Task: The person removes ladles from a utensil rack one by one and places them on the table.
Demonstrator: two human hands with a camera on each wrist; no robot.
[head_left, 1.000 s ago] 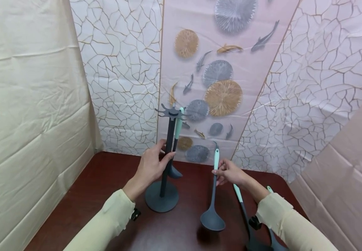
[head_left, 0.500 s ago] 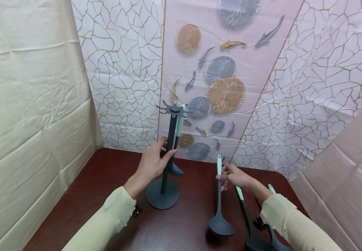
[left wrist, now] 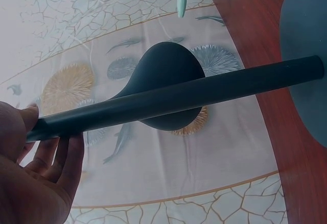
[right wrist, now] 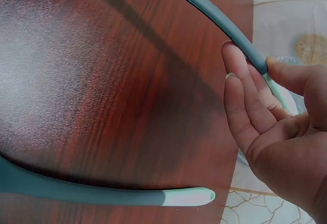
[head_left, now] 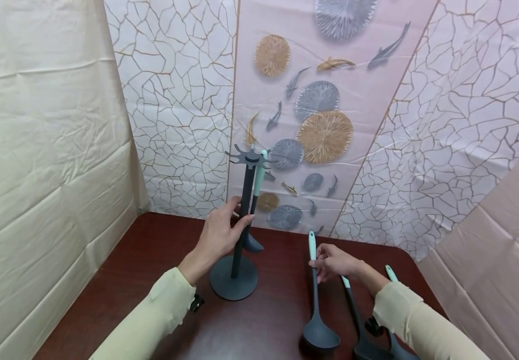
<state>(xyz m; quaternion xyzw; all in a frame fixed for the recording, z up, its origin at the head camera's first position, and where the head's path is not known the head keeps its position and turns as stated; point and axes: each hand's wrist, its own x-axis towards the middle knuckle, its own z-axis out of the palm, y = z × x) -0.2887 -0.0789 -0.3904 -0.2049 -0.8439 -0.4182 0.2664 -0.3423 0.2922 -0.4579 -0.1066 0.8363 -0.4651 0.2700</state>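
My left hand [head_left: 216, 235] grips the upright pole of a dark grey utensil stand [head_left: 234, 285], which has a round base and a hooked top. Behind the pole, a spoon-like utensil [head_left: 259, 182] with a mint handle hangs from a hook; its rounded dark head [left wrist: 163, 60] faces the left wrist camera. Over to the right, my right hand [head_left: 333, 262] pinches a ladle [head_left: 321, 334] between thumb and fingers, where the mint handle joins the grey shaft. The ladle's bowl points down, low over the dark red table [head_left: 268, 310], and its shadow shows in the right wrist view.
Two more grey utensils with mint handles lie on the table under my right forearm, one utensil [head_left: 353, 307] nearer the ladle and the other utensil [head_left: 391, 273] farther right. A patterned cloth backdrop [head_left: 174, 125] closes off the back, with plain cloth at the sides.
My right hand and the ladle have moved down and slightly right, bringing the bowl closer to the table. My left hand keeps its hold on the stand.
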